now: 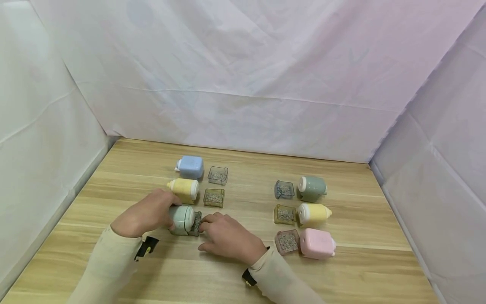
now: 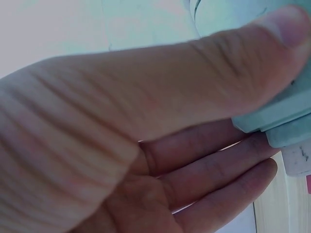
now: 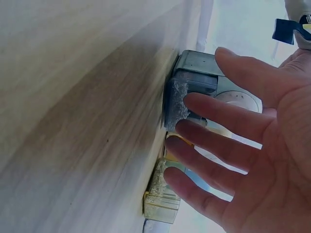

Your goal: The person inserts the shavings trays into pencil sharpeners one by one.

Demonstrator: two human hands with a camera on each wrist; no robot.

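Observation:
A pale green pencil sharpener (image 1: 183, 218) lies on the table at the left front. My left hand (image 1: 153, 212) holds its body from the left, thumb on one side and fingers on the other in the left wrist view. Its see-through drawer (image 1: 196, 224), with grey shavings inside, sticks partly out of the right side. At that drawer's outer end are the fingertips of my right hand (image 1: 229, 237). The right wrist view shows this hand's fingers spread and fairly straight, overlapping the drawer (image 3: 176, 104) and not curled round it.
Behind stand a yellow sharpener (image 1: 184, 190) and a blue one (image 1: 191, 166), beside their detached drawers (image 1: 214, 198) of shavings. On the right, dark green (image 1: 312, 188), yellow (image 1: 314, 214) and pink (image 1: 317, 243) sharpeners have drawers (image 1: 287, 242) at their left. White cloth (image 1: 243, 122) encloses the table.

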